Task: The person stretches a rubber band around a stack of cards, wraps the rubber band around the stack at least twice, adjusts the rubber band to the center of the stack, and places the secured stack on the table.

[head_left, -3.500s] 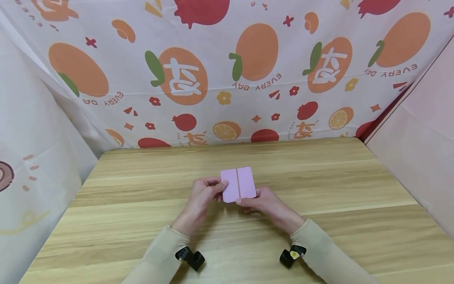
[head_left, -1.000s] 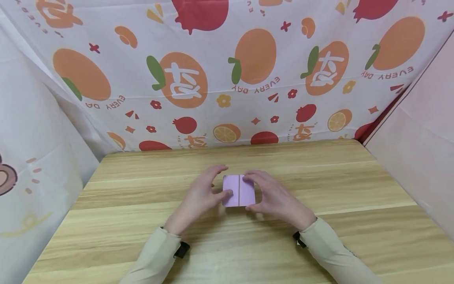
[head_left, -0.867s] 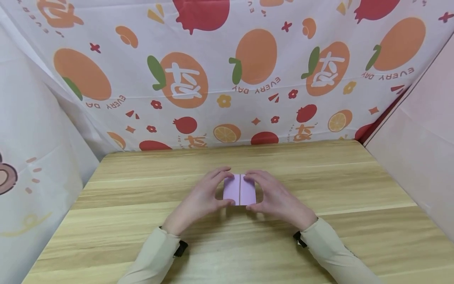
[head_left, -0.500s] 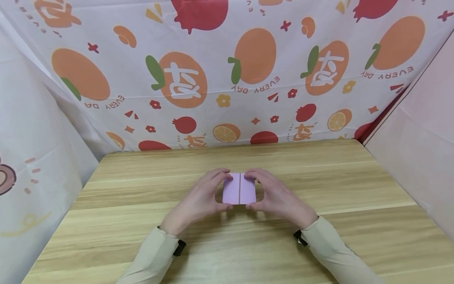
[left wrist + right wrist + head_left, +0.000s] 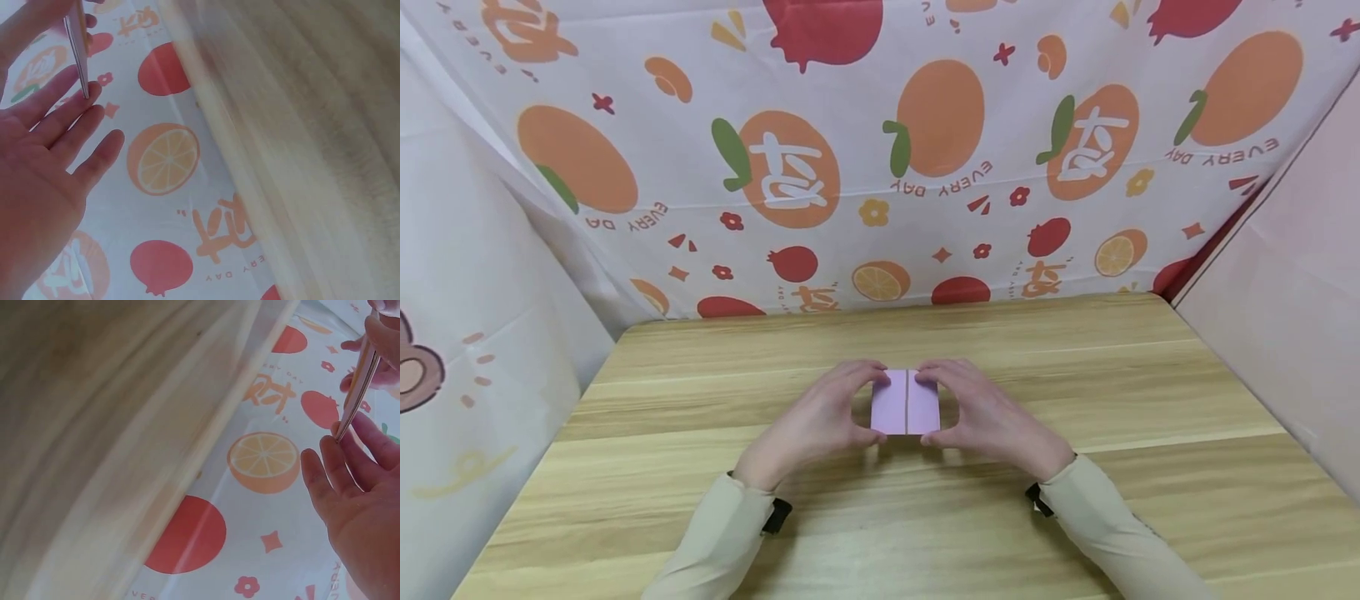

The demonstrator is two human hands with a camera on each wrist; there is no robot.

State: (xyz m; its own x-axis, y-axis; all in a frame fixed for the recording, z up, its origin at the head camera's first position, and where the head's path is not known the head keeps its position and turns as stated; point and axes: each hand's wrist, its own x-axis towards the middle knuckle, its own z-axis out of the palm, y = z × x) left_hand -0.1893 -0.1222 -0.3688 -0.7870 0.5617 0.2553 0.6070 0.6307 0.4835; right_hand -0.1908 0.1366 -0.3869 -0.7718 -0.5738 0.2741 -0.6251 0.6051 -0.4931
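Observation:
A thin pink square pad [image 5: 889, 407] with a brown stripe down its middle is held above the table in the head view. My left hand [image 5: 816, 423] grips its left half, fingertips at the far edge and thumb at the near edge. On the other half, my right hand [image 5: 992, 418] does the same. Seen nearly edge-on, the pad [image 5: 76, 53] shows layered edges in the left wrist view, with fingertips of the left hand [image 5: 37, 175] touching it. In the right wrist view, fingers of the right hand [image 5: 365, 494] meet the pad's [image 5: 359, 387] lower end.
Beneath the hands lies a wood-grain table [image 5: 880, 517]. A white cloth [image 5: 857, 92] printed with fruit hangs behind its far edge. Pale cloths stand at the left [image 5: 497, 275] and right [image 5: 1292, 275] sides. Dark bands [image 5: 777, 517] sit at the wrists.
Earlier the pad was tilted, with the left thumb on its face. The left hand let go and took hold at the far and near edges, mirroring the right; since then the pad has barely moved.

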